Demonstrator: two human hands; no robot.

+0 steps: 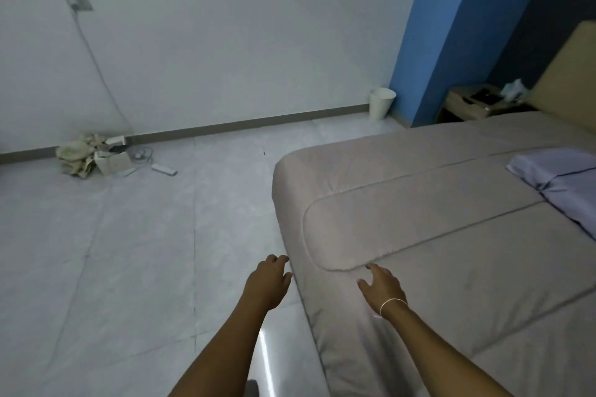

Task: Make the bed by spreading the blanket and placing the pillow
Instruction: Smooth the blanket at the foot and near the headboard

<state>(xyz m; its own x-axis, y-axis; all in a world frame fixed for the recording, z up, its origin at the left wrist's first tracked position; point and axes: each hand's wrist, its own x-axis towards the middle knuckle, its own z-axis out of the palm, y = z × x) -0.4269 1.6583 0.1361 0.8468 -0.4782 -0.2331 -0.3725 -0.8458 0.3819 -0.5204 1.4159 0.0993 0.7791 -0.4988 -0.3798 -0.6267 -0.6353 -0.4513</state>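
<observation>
one view only, from the person's head, tilted forward and down and turned slightly left, so floor fills the left half and the bed (451, 219) the right. both forearms reach in from the bottom edge, close to the lens (wide-angle bending shows at the edges). the far wall (225, 42) stands well off.

One blanket (435, 219), perhaps one pillow (561, 184)
</observation>
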